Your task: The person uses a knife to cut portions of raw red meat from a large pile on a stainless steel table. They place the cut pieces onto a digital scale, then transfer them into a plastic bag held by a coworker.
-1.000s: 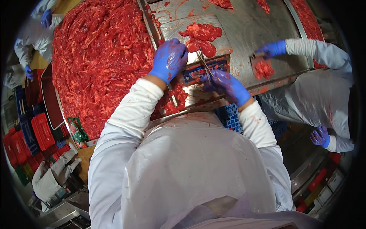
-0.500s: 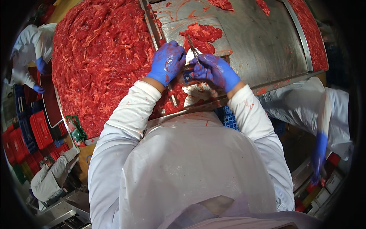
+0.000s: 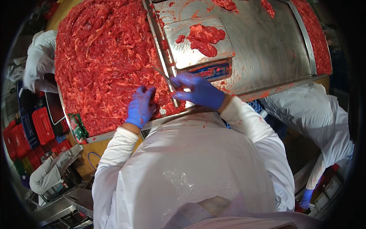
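My left hand [image 3: 140, 108], in a blue glove smeared red, lies on the near edge of a large bed of raw red meat pieces [image 3: 103, 65]. Its fingers curve onto the meat and stand a little apart; no piece shows held in them. In my gloved right hand [image 3: 200, 91] is a pair of scissors [image 3: 164, 77], blades pointing up and left over the meat beside a metal divider rail [image 3: 162, 45]. Just beyond that hand is a scale [image 3: 185, 24] with a blue display panel [image 3: 211, 71]. Several meat pieces [image 3: 206, 38] lie on its steel plate.
A steel work surface [image 3: 267, 45] stretches right of the scale, with a few meat scraps at its far end. More meat [image 3: 314, 38] fills a section beyond another rail. A green wrapper [image 3: 78, 129] sits at the near left corner. People in white stand to both sides.
Both hands have left the front of the scale. My left hand has moved left and nearer onto the meat bed; the right, with the scissors, has moved left and nearer. The display is uncovered.
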`<move>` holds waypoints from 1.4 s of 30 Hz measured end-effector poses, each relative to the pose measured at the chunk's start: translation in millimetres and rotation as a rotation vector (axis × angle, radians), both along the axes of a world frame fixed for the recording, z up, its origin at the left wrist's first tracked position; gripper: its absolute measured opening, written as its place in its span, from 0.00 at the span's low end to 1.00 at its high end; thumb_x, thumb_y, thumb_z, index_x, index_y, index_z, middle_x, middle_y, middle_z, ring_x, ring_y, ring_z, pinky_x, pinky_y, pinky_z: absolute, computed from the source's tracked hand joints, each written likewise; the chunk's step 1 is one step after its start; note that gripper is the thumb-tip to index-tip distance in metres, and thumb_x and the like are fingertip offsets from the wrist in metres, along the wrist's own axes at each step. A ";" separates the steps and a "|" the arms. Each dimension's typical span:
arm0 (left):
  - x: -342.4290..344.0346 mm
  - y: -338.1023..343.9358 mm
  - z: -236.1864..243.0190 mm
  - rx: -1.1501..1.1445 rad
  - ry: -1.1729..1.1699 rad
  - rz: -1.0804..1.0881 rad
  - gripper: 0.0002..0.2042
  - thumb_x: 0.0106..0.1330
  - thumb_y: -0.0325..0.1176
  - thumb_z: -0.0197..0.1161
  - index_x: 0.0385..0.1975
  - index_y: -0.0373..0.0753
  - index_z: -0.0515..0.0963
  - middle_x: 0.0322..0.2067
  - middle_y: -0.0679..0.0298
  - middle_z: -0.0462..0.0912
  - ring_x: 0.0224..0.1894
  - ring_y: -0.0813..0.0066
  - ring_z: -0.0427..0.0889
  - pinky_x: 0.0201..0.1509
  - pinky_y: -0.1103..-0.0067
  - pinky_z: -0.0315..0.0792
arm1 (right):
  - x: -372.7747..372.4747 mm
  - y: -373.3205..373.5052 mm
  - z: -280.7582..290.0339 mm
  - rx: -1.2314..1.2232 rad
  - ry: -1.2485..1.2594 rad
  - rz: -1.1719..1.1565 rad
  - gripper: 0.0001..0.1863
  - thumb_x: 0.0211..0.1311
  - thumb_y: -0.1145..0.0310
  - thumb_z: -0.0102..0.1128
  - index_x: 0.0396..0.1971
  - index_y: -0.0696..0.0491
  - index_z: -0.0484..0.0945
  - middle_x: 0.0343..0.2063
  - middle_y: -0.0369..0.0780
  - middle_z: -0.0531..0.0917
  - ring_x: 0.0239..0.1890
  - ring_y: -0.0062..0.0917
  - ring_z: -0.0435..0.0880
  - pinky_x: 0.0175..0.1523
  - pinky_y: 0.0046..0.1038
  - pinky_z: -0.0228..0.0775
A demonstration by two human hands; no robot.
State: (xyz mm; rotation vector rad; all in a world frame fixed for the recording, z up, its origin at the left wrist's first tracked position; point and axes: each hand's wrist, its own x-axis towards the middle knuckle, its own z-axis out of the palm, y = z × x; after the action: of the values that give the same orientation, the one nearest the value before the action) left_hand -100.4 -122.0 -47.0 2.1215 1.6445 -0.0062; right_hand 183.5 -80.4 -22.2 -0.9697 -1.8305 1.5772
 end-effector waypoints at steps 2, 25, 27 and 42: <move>20.9 8.9 2.7 -0.103 0.203 -0.012 0.20 0.60 0.29 0.67 0.54 0.43 0.80 0.54 0.48 0.76 0.51 0.44 0.81 0.54 0.57 0.79 | -30.4 39.0 -5.1 0.564 -0.215 -0.122 0.32 0.66 0.55 0.70 0.65 0.54 0.74 0.61 0.49 0.79 0.55 0.43 0.84 0.64 0.38 0.76; 103.9 154.3 155.0 0.174 -0.764 -0.295 0.14 0.57 0.30 0.70 0.43 0.35 0.82 0.32 0.58 0.81 0.38 0.67 0.84 0.44 0.72 0.77 | 120.1 -84.9 -71.8 0.214 -0.582 -0.772 0.36 0.63 0.58 0.73 0.67 0.57 0.71 0.56 0.51 0.81 0.57 0.46 0.83 0.62 0.39 0.75; 144.1 160.9 136.8 -0.238 -0.839 -0.071 0.20 0.55 0.32 0.71 0.49 0.36 0.82 0.34 0.56 0.81 0.42 0.59 0.85 0.50 0.70 0.78 | 119.8 -83.7 -71.3 0.216 -0.570 -0.756 0.37 0.63 0.58 0.73 0.68 0.56 0.70 0.55 0.52 0.81 0.57 0.46 0.83 0.62 0.39 0.74; 19.1 6.5 -26.3 -0.784 -0.256 -0.323 0.20 0.56 0.26 0.68 0.51 0.41 0.81 0.32 0.58 0.85 0.34 0.67 0.83 0.40 0.69 0.79 | 114.5 -81.8 -59.6 0.193 -0.706 -0.682 0.38 0.61 0.57 0.72 0.69 0.52 0.70 0.56 0.51 0.82 0.58 0.46 0.82 0.63 0.40 0.74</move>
State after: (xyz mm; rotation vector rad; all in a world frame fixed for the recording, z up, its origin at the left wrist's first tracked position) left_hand -81.4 -115.5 -73.3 1.6505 0.9148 -0.3956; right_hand 298.0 -162.1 -81.7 -1.9549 -1.7109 0.6651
